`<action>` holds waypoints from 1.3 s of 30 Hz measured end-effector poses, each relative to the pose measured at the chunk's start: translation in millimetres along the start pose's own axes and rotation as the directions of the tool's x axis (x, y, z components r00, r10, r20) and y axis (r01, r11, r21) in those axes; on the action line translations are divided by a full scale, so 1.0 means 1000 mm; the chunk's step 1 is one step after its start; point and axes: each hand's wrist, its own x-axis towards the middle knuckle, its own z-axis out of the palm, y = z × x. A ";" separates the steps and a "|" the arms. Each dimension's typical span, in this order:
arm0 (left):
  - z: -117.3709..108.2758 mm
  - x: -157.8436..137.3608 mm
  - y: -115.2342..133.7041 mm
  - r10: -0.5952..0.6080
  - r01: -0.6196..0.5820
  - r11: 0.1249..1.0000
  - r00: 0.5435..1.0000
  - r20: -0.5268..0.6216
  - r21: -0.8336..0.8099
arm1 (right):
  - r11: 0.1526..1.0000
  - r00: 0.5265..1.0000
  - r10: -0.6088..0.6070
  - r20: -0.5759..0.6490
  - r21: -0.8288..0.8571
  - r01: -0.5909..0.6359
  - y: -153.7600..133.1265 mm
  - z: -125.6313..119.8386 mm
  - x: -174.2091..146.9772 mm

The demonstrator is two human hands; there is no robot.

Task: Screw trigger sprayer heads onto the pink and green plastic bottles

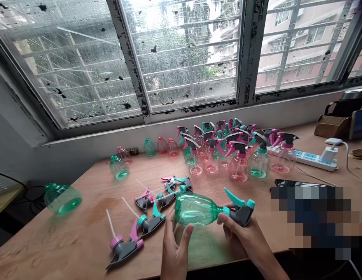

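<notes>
A green see-through spray bottle (195, 209) is held on its side above the front of the table. My left hand (175, 243) cups its base end, thumb underneath and fingers behind. At the neck, my right hand (242, 233) pinches the teal collar of the grey-and-teal trigger sprayer (242, 210), whose trigger points up. The sprayer sits against the bottle's mouth; how tightly it is screwed on I cannot tell. Left of my hands lie several loose trigger sprayers, among them a pink-collared one (124, 251) and a teal-collared one (151, 223), with thin tubes sticking out.
Several spray bottles with heads fitted (239, 169) stand at the back. Headless bottles include a green one (119, 168) and another (63, 199) at the left edge. On the right are a power strip (309, 158), a phone-like dark slab (303, 182) and a brown box (332, 123).
</notes>
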 end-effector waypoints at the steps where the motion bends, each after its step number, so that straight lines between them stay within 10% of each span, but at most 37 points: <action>1: 0.000 0.000 -0.001 0.021 -0.021 1.000 1.000 0.021 0.015 | 1.000 1.000 -0.003 -0.021 0.005 0.003 0.000 0.000 0.000; 39: 0.000 -0.004 -0.004 -0.010 0.014 0.995 0.999 -0.043 0.098 | 1.000 1.000 -0.020 0.018 -0.024 0.020 0.001 -0.002 -0.001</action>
